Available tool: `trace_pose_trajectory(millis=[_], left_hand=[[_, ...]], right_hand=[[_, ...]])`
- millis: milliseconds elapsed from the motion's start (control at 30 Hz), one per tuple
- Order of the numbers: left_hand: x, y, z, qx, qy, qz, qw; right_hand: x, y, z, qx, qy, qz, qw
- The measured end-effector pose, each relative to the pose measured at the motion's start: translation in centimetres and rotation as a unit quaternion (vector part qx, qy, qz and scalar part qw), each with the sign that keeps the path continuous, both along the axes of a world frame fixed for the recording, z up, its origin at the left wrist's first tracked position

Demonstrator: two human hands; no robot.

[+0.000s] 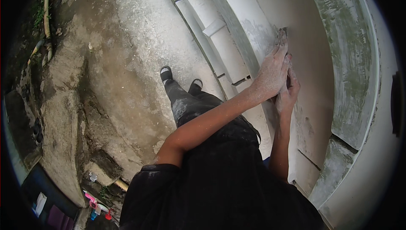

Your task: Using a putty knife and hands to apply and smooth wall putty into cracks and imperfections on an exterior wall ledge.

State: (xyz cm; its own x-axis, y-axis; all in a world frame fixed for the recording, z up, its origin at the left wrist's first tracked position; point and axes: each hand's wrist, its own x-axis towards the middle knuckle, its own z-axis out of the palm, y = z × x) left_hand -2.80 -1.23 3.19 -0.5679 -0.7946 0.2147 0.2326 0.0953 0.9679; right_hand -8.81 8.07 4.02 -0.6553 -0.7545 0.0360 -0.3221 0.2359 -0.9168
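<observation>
Both my hands are together at the smooth grey-beige panel (315, 61) on the right, dusted with white powder. My left hand (272, 69) reaches across my body, its fingers long and pressed together against the panel. Just right of it and partly behind it, my right hand (291, 89) has its fingers bent inward near the left palm. A thin dark edge (285, 29) shows at the left fingertips. What lies under the hands is hidden, and I cannot make out its kind.
A grey-green streaked ledge (349, 52) curves along the panel's far right side. White stepped blocks (228, 48) run beside my legs. On the left lie stained concrete ground (114, 95), a pipe (47, 23) and small colourful items (94, 202).
</observation>
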Motion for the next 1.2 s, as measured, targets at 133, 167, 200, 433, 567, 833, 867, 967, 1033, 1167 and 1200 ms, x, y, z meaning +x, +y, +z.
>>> trace_pose_trajectory(millis=[133,167,200,433,567,833,867,967,1033,1167,1200], left_hand=[[-0.3,-0.9,0.5,0.050,-0.034,-0.043,0.997],[-0.3,-0.5,0.4,0.023,-0.011,-0.007,1.000],[-0.3,-0.2,0.3,-0.004,0.011,0.030,0.999],[-0.6,-1.4,1.0,0.060,-0.034,-0.055,0.996],[-0.6,0.1,0.6,-0.101,-0.041,0.112,0.988],[-2.2,-0.6,-0.7,-0.108,-0.012,0.148,0.983],[-1.9,-1.4,-0.1,-0.048,-0.014,0.096,0.994],[-0.7,-3.5,0.6,0.023,-0.042,-0.007,0.999],[-0.7,-2.0,0.1,-0.033,-0.015,0.068,0.997],[-1.4,-3.1,0.6,0.021,-0.003,0.057,0.998],[-0.9,-4.4,1.0,0.040,-0.020,0.015,0.999]], right_hand=[[-0.7,-0.6,0.4,0.030,0.010,0.009,0.999],[-0.7,-0.5,0.2,0.022,-0.012,0.004,1.000],[-0.6,-0.3,0.1,0.014,-0.034,-0.001,0.999],[-1.6,-1.1,0.0,-0.001,-0.030,0.006,1.000],[-1.7,-0.9,-0.5,0.010,-0.004,-0.009,1.000],[-1.1,-1.2,-0.9,-0.062,-0.049,-0.024,0.997],[-2.1,-1.6,0.1,0.073,-0.050,-0.025,0.996],[-1.3,-3.9,-0.3,-0.028,-0.085,0.016,0.996],[-1.6,-2.2,-1.0,0.012,-0.047,0.013,0.999],[-1.4,-2.9,-0.5,-0.012,-0.052,0.019,0.998],[-0.8,-4.3,0.2,-0.023,-0.044,0.019,0.999]])
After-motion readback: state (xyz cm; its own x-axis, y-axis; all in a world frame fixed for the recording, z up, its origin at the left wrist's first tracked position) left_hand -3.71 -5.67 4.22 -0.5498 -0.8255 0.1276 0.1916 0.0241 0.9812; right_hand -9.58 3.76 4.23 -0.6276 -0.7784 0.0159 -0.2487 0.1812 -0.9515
